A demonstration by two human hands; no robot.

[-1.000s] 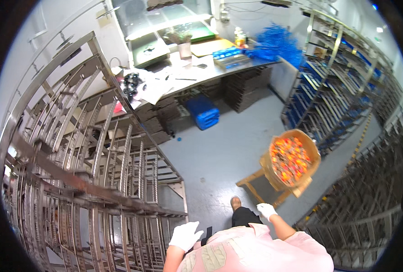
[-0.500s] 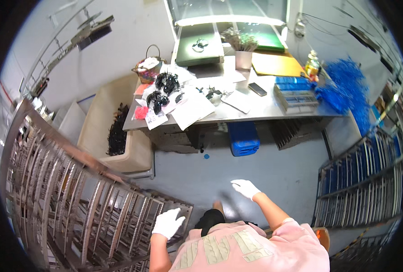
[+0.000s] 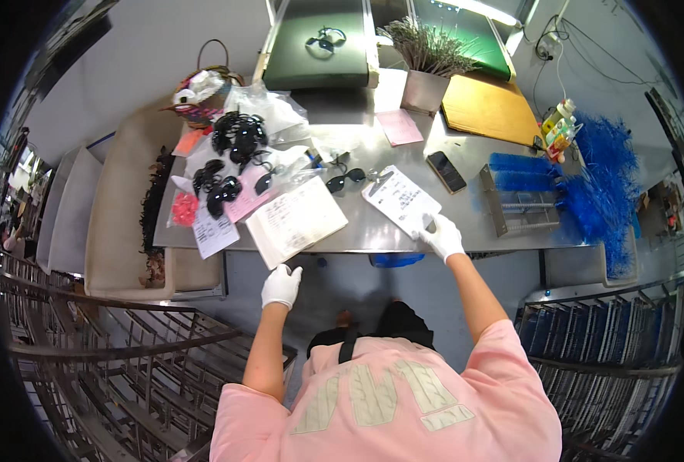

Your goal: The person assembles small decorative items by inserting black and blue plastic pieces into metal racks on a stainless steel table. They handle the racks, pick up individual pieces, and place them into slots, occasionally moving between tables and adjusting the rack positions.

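My left hand (image 3: pixel 282 288), in a white glove, is loosely curled with its thumb apart. It holds nothing I can see and sits just below the near corner of an open notebook (image 3: pixel 297 219) with handwritten pages. My right hand (image 3: pixel 445 238), also gloved, has thumb and fingers at the near edge of a clipboard (image 3: pixel 400 200) with a written sheet under its clip. Dark sunglasses (image 3: pixel 346 180) lie between notebook and clipboard. A black phone (image 3: pixel 446 171) rests to the right of the clipboard. Left of the notebook are piled glossy black eyewear parts (image 3: pixel 239 138) and papers.
On the metal table (image 3: pixel 342 236) stand a pot of dried stems (image 3: pixel 425 91), a yellow folder (image 3: pixel 490 109), bottles (image 3: pixel 560 127) and a metal rack with blue strips (image 3: pixel 520 202). Beyond is a conveyor belt (image 3: pixel 319 58). A beige bin (image 3: pixel 118 223) and metal racks flank me.
I have come closer to the table. Both hands have moved forward from above the floor, the left to the notebook's near corner and the right to the clipboard's near edge.
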